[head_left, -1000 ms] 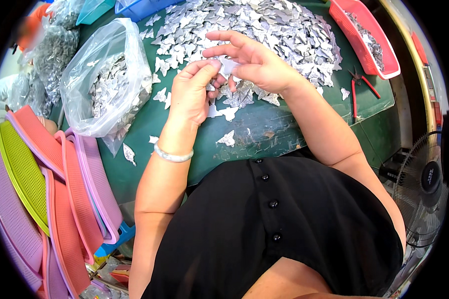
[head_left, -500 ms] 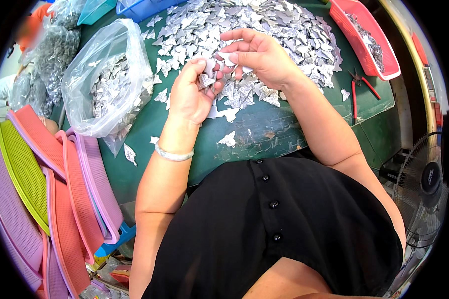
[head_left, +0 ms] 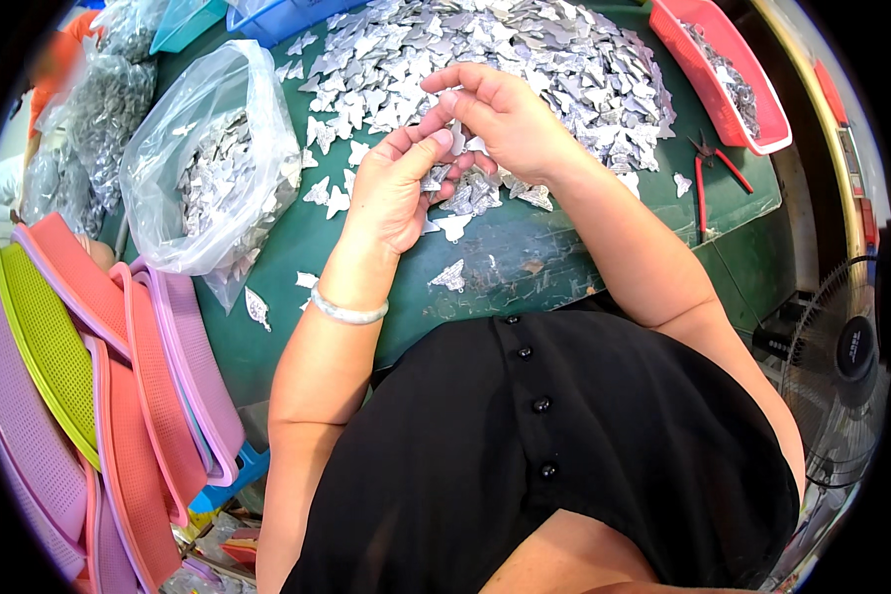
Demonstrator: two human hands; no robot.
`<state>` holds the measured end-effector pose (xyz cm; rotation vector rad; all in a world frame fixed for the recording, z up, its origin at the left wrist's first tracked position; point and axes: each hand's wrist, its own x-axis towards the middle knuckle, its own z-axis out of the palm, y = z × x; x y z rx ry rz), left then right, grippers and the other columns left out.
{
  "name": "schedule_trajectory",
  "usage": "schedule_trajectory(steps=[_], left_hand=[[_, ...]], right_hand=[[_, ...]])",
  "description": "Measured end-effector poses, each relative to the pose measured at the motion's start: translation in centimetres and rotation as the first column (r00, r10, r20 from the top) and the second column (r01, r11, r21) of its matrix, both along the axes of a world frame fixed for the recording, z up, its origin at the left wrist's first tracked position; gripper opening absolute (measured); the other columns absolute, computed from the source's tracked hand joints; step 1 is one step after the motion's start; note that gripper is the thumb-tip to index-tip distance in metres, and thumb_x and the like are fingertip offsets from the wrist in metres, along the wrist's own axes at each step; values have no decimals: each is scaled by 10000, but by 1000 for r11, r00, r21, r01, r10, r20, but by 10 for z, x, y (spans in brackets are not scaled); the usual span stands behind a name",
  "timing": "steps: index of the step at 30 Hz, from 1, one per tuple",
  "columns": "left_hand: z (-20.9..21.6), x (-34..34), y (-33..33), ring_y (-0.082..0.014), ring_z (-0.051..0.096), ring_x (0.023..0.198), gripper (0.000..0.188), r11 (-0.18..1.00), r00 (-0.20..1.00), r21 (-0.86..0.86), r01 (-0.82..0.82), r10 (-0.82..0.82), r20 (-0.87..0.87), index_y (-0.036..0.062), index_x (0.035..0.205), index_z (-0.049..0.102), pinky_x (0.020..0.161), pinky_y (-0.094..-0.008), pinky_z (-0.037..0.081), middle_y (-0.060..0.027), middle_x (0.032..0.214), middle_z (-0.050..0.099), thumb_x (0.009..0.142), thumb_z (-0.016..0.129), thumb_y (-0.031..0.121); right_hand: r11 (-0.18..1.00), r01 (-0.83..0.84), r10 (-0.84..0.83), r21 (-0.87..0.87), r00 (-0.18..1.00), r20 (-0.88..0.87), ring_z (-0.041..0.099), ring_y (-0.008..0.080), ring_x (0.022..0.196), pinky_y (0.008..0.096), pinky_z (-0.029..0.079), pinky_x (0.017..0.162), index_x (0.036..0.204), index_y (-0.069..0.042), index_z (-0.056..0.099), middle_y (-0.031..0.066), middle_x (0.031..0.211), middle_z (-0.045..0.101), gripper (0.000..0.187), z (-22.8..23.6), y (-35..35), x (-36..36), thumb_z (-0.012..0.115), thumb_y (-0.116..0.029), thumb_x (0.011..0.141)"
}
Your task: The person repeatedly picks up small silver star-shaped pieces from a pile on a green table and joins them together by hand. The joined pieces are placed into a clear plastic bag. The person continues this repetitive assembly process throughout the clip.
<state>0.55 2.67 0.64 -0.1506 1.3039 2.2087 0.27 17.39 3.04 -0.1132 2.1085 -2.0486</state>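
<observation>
Over the near edge of a heap of silvery butterfly-shaped metal pieces (head_left: 574, 69), my two hands meet. My left hand (head_left: 386, 198), a pale bangle on its wrist, is closed around a few metal pieces (head_left: 434, 179), partly covered by the fingers. My right hand (head_left: 520, 129) is bent over the left fingertips, with a flat silvery metal piece (head_left: 457, 138) at its fingers; the exact grip is partly hidden. Just below the hands, loose butterfly pieces lie on the green table (head_left: 525, 267), one single piece (head_left: 449, 276) nearer to me.
A clear plastic bag (head_left: 148, 213) of metal pieces stands left, beside a leaf-shaped piece (head_left: 257, 308). Coloured perforated baskets (head_left: 148, 396) are stacked at lower left. Right are a pink basket (head_left: 770, 139) with metal parts, red-handled pliers (head_left: 701, 198) and a fan (head_left: 851, 346).
My left thumb has moved up and right toward the right fingers, and the hands have come closer together. The right fingers have curled over the metal piece.
</observation>
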Motion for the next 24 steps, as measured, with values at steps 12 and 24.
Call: schedule_trajectory(steps=[12,24], left_hand=[[-15,-15,-14,-245,513,802,283,859,955,476,-191,49,294,-7,1048,506,688,-311,478,-129,917,531,796,499,122],[-6,-7,-5,-301,505,989,472,821,974,569,-51,-85,209,-44,1072,480,865,-425,420,-178,1044,522,880,369,372]], right_hand=[[623,152,60,-767,969,241,458,345,1030,416,372,914,1123,94,405,273,1129,449,484,-6,15,-16,355,-337,908],[833,-292,261,-470,956,-131,474,203,986,351,363,875,1287,-44,316,123,1249,427,735,19,-15,-3,162,-610,845]])
